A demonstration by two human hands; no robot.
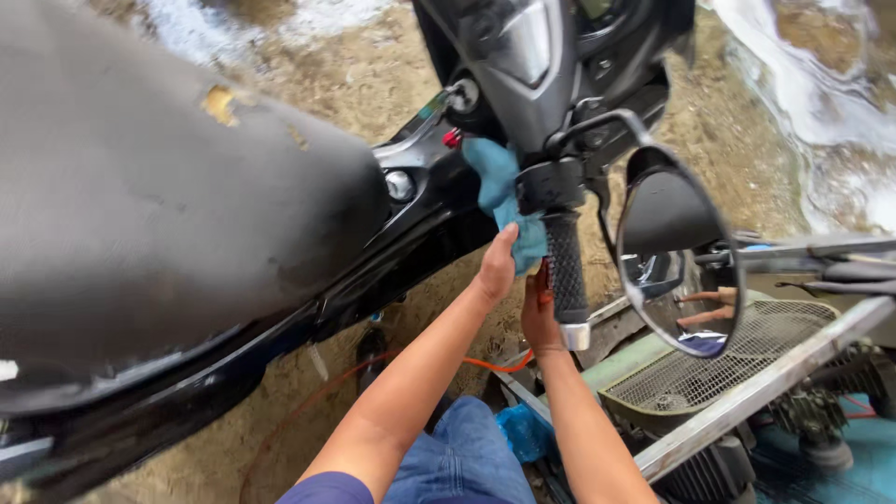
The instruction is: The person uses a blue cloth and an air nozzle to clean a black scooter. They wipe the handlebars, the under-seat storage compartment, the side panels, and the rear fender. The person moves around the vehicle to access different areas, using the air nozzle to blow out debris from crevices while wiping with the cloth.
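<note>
Wiping a scooter handlebar with a cloth (504, 201), centre of frame. Left hand (497, 266) pinching the cloth's lower end, fingers closed on it, pressing it up against the switch housing (551, 185) just above the grip (565, 266). Right hand (539, 313) right beside the grip, low on its left side, touching or nearly so; hard to tell whether clasped round it or only resting, since the fingers are hidden behind it.

Best done, by the look of it, with the cloth kept folded over the fingertips and worked into the seam between housing and grip, the other hand steadying the bar so it does not swing. Worth keeping the loose upper end of the cloth out of the brake lever (597, 121) just above.

Close at right: round mirror (677, 247), near enough to be knocked by an elbow. Big grey seat (159, 177) filling the left half, torn at upper left. Metal mesh guard (737, 359) and grey rail (765, 383) at lower right, crowding the right forearm. Orange hose (495, 364) trailing on sandy ground below the hands; foamy water along the top and upper right edge. Blue jeans (457, 457) at bottom centre.
</note>
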